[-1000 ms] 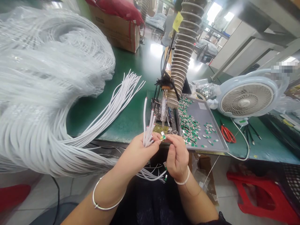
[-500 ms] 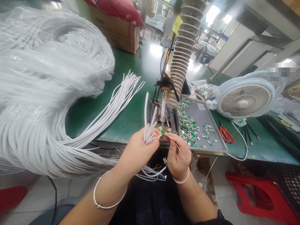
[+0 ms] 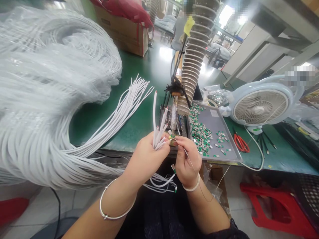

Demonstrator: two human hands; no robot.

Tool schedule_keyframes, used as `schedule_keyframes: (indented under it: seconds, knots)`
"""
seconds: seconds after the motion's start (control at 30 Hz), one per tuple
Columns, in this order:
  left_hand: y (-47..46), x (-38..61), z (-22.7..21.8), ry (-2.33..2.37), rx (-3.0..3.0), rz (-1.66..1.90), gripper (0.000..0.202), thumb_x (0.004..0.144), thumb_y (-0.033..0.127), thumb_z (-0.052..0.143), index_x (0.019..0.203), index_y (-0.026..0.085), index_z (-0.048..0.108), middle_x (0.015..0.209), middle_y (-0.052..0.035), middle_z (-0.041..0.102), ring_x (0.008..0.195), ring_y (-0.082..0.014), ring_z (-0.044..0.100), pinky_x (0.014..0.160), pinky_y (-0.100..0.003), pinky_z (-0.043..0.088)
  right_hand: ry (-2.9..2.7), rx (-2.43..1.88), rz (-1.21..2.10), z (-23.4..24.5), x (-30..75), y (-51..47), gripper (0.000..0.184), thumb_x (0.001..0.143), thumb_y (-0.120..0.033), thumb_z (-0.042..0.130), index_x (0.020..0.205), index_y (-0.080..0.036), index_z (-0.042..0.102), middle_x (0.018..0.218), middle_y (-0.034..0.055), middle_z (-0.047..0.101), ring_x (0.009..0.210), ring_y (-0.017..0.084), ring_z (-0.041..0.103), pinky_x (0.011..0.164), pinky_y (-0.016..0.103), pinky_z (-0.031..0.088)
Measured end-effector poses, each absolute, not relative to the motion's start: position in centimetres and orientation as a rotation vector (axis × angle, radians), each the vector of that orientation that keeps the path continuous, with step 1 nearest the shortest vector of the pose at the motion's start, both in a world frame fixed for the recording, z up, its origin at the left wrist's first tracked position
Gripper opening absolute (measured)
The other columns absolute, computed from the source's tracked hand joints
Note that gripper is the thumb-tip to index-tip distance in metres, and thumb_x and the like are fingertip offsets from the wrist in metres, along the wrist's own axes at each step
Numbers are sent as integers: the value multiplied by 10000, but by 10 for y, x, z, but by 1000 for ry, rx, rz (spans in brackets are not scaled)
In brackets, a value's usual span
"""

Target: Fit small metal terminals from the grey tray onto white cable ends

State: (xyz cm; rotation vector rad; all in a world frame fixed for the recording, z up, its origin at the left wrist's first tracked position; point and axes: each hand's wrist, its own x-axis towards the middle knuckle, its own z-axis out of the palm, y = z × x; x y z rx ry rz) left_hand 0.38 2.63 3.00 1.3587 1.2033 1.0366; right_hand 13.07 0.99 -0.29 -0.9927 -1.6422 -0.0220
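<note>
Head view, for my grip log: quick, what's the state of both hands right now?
Left hand: closed, holding a bunch of white cables.
Right hand: closed, pinching a thin wire.

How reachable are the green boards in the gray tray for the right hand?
Probably yes: the tray sits uncovered beside the right hand, green boards exposed, though that hand holds thin wire.
</note>
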Motion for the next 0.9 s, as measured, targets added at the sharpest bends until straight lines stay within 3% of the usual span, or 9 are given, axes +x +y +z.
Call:
schedule_keyframes:
  seconds: [0.9]
  knots:
    - [20, 1, 27, 1094, 1349, 1065, 38, 781, 193, 523, 750, 198, 545, 810, 13, 602, 797, -148, 560, 726, -245, 423, -1670, -989, -25, 0, 131, 5, 234, 830, -49, 464, 992, -182, 567, 909, 68, 647, 898, 168, 618, 773, 346, 537]
